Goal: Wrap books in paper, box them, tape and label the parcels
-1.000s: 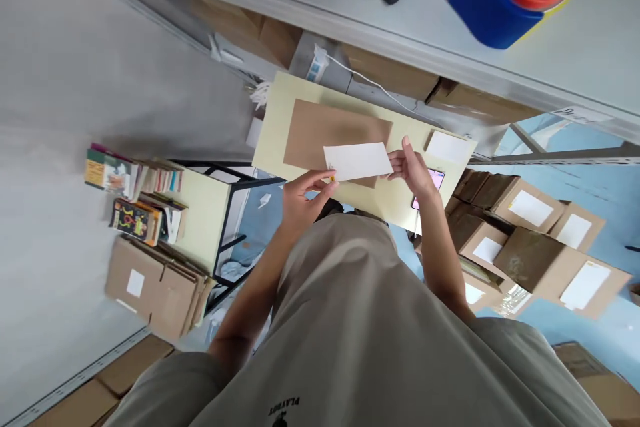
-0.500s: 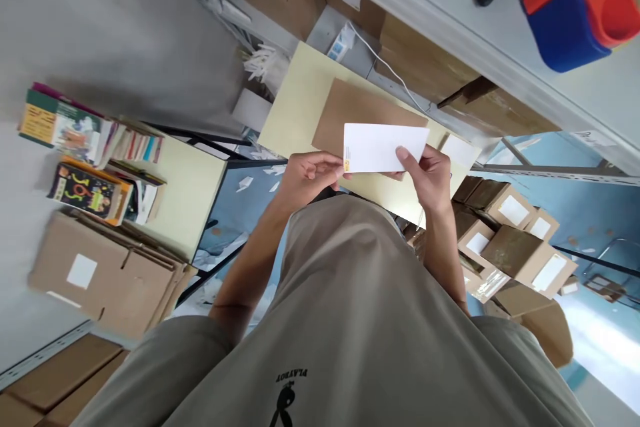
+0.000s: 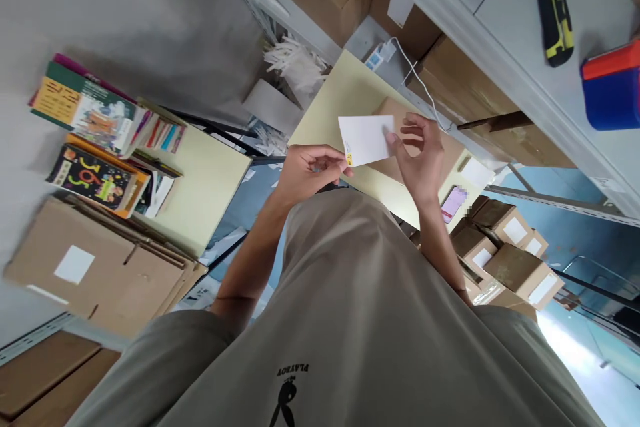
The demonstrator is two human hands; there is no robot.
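Both hands hold a white paper slip [image 3: 364, 139] above a pale yellow table [image 3: 340, 97]. My left hand [image 3: 307, 172] pinches the slip's lower left corner, by a small yellow mark. My right hand [image 3: 419, 157] is closed on the slip's right end, fingers curled over it. Under the slip a flat brown cardboard piece [image 3: 453, 147] lies on the table, mostly hidden by my right hand. A phone [image 3: 453, 203] and a white label [image 3: 477, 172] lie at the table's right end.
A second table [image 3: 200, 193] at left carries stacked books [image 3: 93, 177], with flattened cartons [image 3: 95, 273] below it. Several labelled brown boxes [image 3: 520, 267] sit at right. A grey shelf [image 3: 505, 33] holds a utility knife [image 3: 553, 10] and a blue and red bin [image 3: 613, 90]. A white cable [image 3: 423, 90] runs along the table's back.
The slip has risen off the brown cardboard and come closer to me. My right hand has slid over its right end. The view has swung toward the right.
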